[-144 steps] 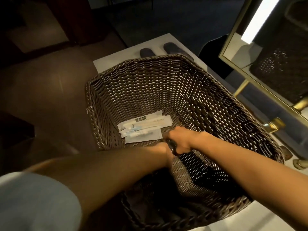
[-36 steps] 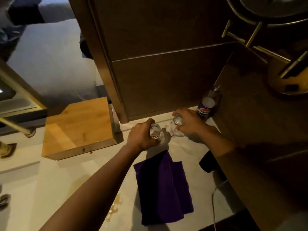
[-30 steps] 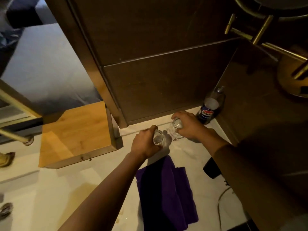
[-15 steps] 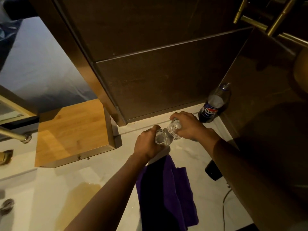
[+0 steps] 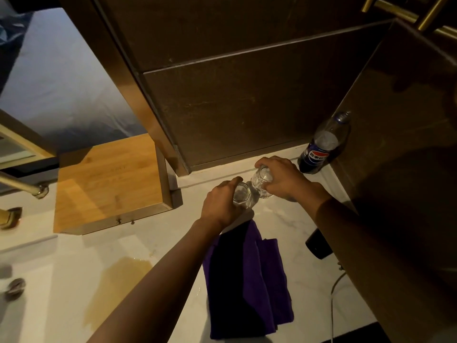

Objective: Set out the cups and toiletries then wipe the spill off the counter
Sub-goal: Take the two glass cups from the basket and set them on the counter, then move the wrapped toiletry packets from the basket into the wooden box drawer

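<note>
Just beyond the far end of the purple cloth (image 5: 247,280), two clear glass cups stand side by side on the pale counter (image 5: 284,219), touching or very nearly so. Your left hand (image 5: 222,206) curls round the left cup (image 5: 241,195) from its outer side. Your right hand (image 5: 284,178) wraps the right cup (image 5: 262,180), which sits slightly farther from the cloth. I cannot tell whether either base is fully down on the stone.

Expect both cups to be rigid, smooth and brittle, with some weight in the thick bottoms. Grip each around the middle of its wall rather than at the rim. Keep them from knocking together, and lower them flat so an edge does not chip on the hard top.

Left of the cloth and close beside it, an amber spill (image 5: 118,280) spreads over the counter. The cloth itself looks soft and limp, so bunch a good handful when you come to wipe.

Farther beyond the cloth and to its right, a cola bottle (image 5: 319,149) stands in the corner. A wooden box (image 5: 106,184) lies beyond the cloth to its left. Just right of the cloth sits a black object (image 5: 317,246) with a cord (image 5: 333,293) trailing toward you.
</note>
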Demonstrator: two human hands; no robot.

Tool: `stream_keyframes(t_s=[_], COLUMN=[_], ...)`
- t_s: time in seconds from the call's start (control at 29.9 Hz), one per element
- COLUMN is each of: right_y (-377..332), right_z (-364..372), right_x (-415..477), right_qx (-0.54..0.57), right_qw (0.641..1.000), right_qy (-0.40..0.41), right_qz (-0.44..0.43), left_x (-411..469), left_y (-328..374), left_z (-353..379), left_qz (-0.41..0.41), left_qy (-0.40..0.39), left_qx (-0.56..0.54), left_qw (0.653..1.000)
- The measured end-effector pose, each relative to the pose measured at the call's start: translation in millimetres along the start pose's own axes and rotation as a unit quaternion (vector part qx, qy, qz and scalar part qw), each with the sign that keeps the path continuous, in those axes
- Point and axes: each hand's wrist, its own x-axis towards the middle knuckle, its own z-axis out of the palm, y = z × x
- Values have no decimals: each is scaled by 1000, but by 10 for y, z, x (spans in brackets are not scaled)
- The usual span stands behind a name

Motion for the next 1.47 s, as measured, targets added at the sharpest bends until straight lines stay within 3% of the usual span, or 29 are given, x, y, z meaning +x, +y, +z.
stream_keyframes(t_s=[0.67, 0.8, 0.9, 1.04, 1.17, 1.27, 1.47], right_y=[-145, -387, -729, -1527, -2759, -3009, -4586], right_z=[9, 10, 24, 144, 601, 824, 1804], right_x=[-189, -269, -388, -605, -978, -1099, -1818], right_qx=[8, 42, 41, 32, 41, 33, -2], right_qw=[999, 995, 984, 970, 933, 924, 845], right_qy=[-21, 90, 164, 161, 84, 54, -43], right_qz=[32, 6, -52, -181, -347, -376, -533], left_x=[-242, -638, -1036, -1760, -2880, -3256, -5165], left_y=[-232, -440, -645, -1010, -1603, -1660, -2377], left_z=[-313, -653, -983, -1509, -2001, -2232, -2678], left_qz=[-5, 3, -1, -53, -110, -114, -220], left_qy=[-19, 35, 74, 122, 203, 213, 339], left_qx=[38, 45, 35, 38, 61, 77, 124], left_qw=[999, 998, 997, 990, 971, 967, 906])
